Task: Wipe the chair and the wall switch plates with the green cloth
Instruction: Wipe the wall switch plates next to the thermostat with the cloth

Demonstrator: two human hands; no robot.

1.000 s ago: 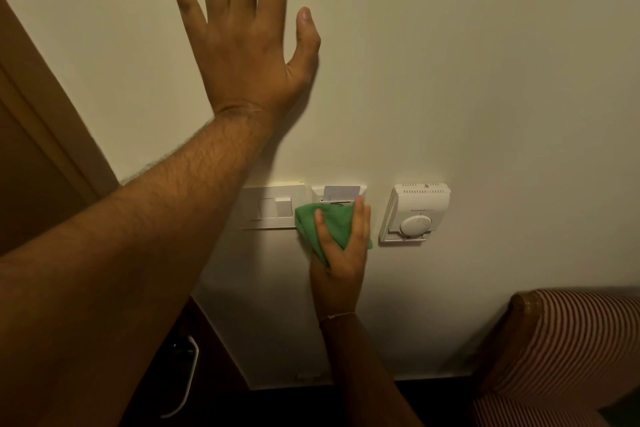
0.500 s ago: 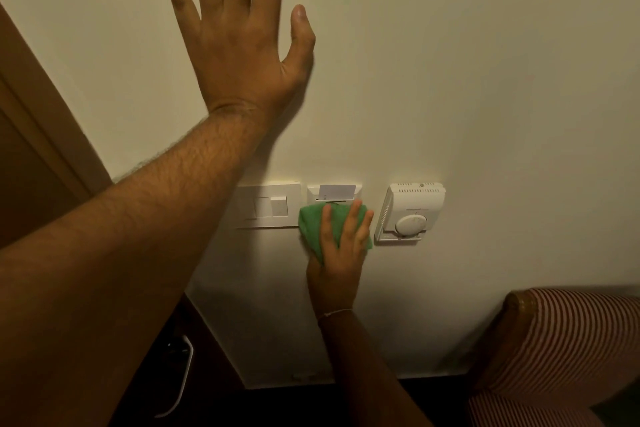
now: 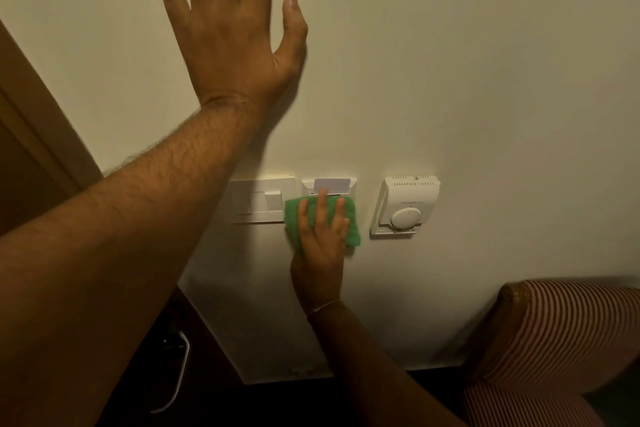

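Note:
My right hand [image 3: 320, 239] presses the green cloth [image 3: 351, 224] flat against the wall, over the lower part of the key-card switch plate [image 3: 329, 185]. Its fingers are spread on the cloth. To the left of the cloth is the white two-button switch plate [image 3: 261, 201], partly hidden by my left forearm. My left hand [image 3: 230, 28] rests flat on the wall high above the plates, fingers apart, holding nothing. The striped chair [image 3: 561, 340] with a wooden frame stands at the bottom right.
A white thermostat with a round dial [image 3: 405, 206] is mounted right of the cloth. A brown door frame [image 3: 41, 107] runs along the left edge. A white cable [image 3: 176, 381] lies on the dark floor below the wall.
My right hand has slid the green cloth slightly up and to the right over the key-card plate, and its fingers have spread wider. My left hand stays flat on the wall.

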